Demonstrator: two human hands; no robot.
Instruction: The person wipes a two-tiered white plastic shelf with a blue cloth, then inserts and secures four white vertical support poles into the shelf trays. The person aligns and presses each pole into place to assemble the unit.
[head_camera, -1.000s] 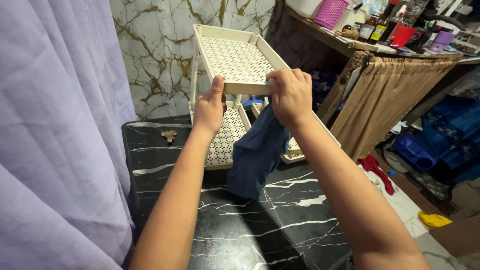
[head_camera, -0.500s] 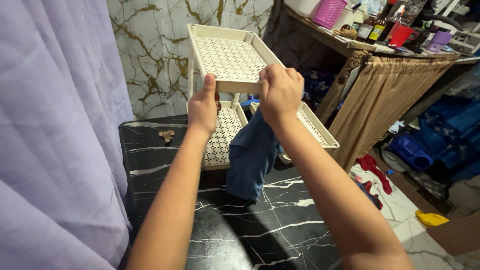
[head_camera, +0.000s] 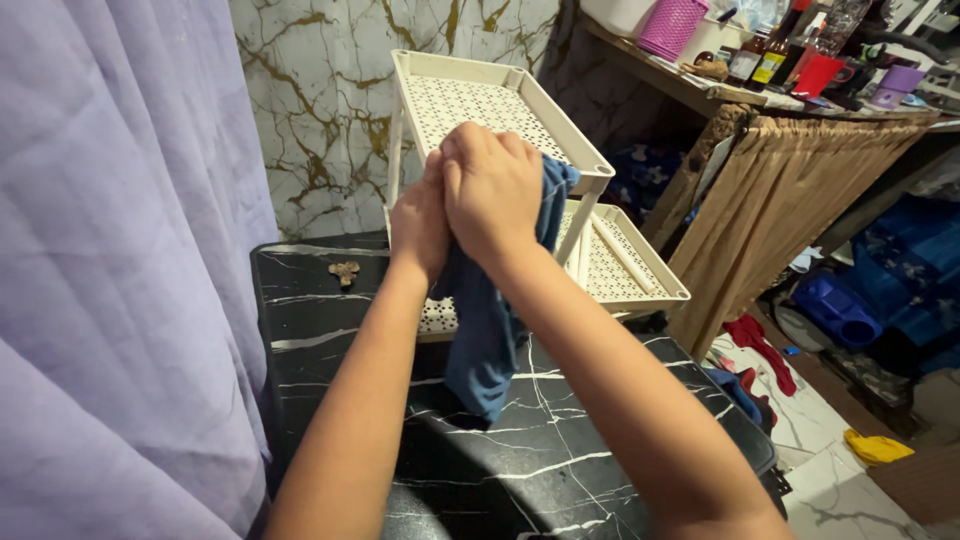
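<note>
Cloth: blue, soft and limp, judged light; it hangs in folds from the hands down to the black marble top, in front of the rack's near edge. Best held by a bunched upper end, as now. Right hand: fingers curled together, clamped on the gathered top of the cloth. Left hand: pressed against the right, fingers closed on the same bunch, though mostly hidden. The cream two-tier rack stands at the top's far edge, against the marbled wall.

On the shelf at upper right stand two dark bottles, each wearing a label, one yellow, one pale.
</note>
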